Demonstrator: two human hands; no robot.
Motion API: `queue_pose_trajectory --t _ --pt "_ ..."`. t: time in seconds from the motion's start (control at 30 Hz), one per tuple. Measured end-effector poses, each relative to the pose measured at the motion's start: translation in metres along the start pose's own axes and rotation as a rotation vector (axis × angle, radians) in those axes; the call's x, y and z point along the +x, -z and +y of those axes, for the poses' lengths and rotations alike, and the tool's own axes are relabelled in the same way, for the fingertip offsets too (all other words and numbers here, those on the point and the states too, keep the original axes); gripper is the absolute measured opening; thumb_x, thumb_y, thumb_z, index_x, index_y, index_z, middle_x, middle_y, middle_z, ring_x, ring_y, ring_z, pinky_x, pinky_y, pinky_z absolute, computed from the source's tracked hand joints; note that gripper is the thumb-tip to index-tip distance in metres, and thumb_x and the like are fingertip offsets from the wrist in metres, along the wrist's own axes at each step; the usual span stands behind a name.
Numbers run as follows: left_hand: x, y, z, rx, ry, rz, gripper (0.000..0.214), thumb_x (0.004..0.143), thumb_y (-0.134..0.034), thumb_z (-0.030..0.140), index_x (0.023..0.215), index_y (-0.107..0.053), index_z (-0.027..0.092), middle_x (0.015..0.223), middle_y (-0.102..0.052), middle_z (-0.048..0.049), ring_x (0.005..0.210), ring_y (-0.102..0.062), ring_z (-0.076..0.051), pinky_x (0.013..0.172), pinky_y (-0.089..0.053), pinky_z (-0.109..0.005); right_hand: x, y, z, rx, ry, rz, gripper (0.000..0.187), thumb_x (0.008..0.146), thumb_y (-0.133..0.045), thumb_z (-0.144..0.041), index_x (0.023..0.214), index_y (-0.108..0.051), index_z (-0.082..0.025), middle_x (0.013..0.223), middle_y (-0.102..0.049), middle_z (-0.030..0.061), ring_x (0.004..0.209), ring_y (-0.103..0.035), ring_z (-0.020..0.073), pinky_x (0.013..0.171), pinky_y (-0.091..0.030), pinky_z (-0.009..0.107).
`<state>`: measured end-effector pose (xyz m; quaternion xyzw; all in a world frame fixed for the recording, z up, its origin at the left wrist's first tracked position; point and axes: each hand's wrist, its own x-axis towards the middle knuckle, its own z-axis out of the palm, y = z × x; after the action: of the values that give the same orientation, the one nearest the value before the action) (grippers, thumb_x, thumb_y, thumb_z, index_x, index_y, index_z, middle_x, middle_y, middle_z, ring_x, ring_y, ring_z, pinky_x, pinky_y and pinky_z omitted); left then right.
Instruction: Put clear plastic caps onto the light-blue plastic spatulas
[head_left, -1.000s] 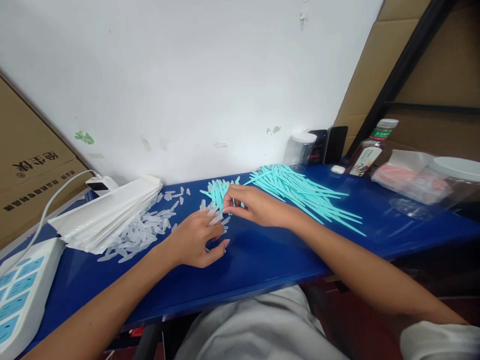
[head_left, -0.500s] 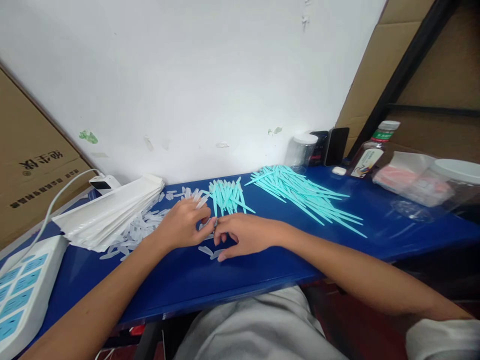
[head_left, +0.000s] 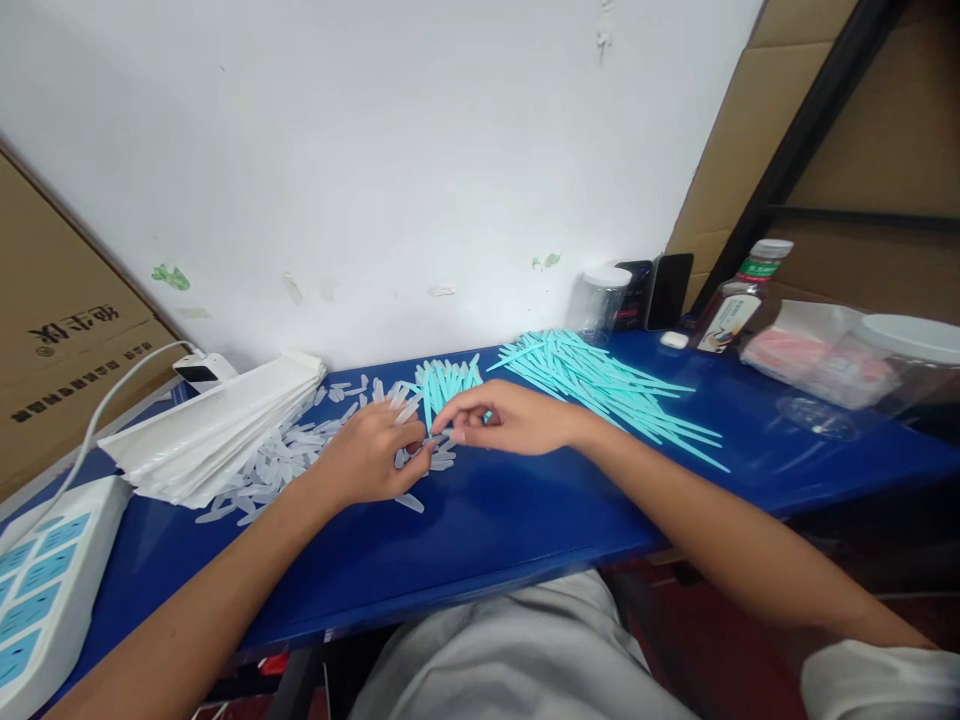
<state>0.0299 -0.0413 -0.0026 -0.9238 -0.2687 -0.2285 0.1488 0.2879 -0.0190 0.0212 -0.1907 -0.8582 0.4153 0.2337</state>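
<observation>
My left hand [head_left: 371, 452] rests on the blue table [head_left: 525, 520], its fingers curled around several clear plastic caps whose tips stick out past the fingertips. My right hand [head_left: 504, 417] is right beside it, fingers pinched together on a small piece I cannot make out, at the near edge of a small pile of capped turquoise sticks [head_left: 444, 381]. A long heap of bare turquoise sticks [head_left: 600, 385] lies to the right. Loose clear caps [head_left: 281, 462] are scattered to the left of my hands.
A stack of white sleeves [head_left: 214, 432] lies at the left, with a white power strip [head_left: 41, 590] and cable nearer me. At the back right stand a clear jar [head_left: 600, 300], a phone [head_left: 669, 290], a bottle [head_left: 739, 300] and plastic containers [head_left: 862, 365]. Cardboard boxes flank both sides.
My right hand came down beside the left, then moved back up to the small pile of capped sticks. My left hand shifted slightly away from me and keeps its caps.
</observation>
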Motion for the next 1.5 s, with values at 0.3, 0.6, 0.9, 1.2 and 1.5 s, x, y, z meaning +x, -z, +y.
queue_pose_trajectory --t 0.3,0.6,0.9,1.2,1.5 --pt "0.001 -0.001 0.009 -0.041 -0.032 0.027 0.024 0.095 -0.058 0.024 0.072 -0.057 0.02 0.065 -0.057 0.0 0.062 -0.051 -0.017 0.064 -0.04 -0.034 0.01 -0.015 0.011 0.267 -0.104 0.409 0.039 0.079 -0.084 -0.049 0.094 -0.069 -0.017 0.077 -0.076 0.0049 0.06 -0.068 0.016 0.04 -0.046 0.019" --pt "0.001 -0.003 0.014 -0.031 -0.053 0.046 0.023 0.095 -0.059 0.024 0.071 -0.058 0.02 0.067 -0.057 -0.0008 0.064 -0.051 -0.017 0.062 -0.039 -0.035 0.012 -0.025 0.011 0.301 -0.106 0.458 0.042 0.078 -0.085 -0.053 0.079 -0.07 -0.015 0.071 -0.077 0.0071 0.049 -0.063 0.0125 0.036 -0.039 0.018" --pt "0.0 -0.002 0.014 -0.084 -0.034 0.058 0.022 0.095 -0.059 0.022 0.073 -0.058 0.021 0.069 -0.057 -0.0013 0.065 -0.049 -0.018 0.064 -0.036 -0.035 0.017 -0.04 0.015 0.46 -0.09 0.512 0.042 0.078 -0.085 -0.054 0.083 -0.071 -0.015 0.079 -0.079 0.0079 0.057 -0.069 0.0149 0.037 -0.043 0.018" --pt "0.001 -0.001 0.014 -0.071 -0.032 0.058 0.023 0.096 -0.059 0.023 0.073 -0.058 0.02 0.071 -0.058 -0.002 0.067 -0.05 -0.018 0.065 -0.037 -0.034 0.018 -0.048 0.014 0.593 -0.163 0.538 0.043 0.073 -0.088 -0.056 0.084 -0.076 -0.016 0.082 -0.077 0.0068 0.06 -0.059 0.011 0.042 -0.037 0.018" --pt "-0.001 -0.002 -0.001 0.07 0.072 0.052 0.033 0.097 -0.058 0.028 0.065 -0.057 0.02 0.059 -0.052 -0.0002 0.06 -0.047 -0.017 0.063 -0.035 -0.033 0.017 -0.048 0.014 0.106 -0.12 0.57 0.044 0.097 -0.064 -0.055 0.079 -0.07 -0.015 0.068 -0.062 -0.0005 0.056 -0.05 0.0104 0.055 -0.039 0.024"
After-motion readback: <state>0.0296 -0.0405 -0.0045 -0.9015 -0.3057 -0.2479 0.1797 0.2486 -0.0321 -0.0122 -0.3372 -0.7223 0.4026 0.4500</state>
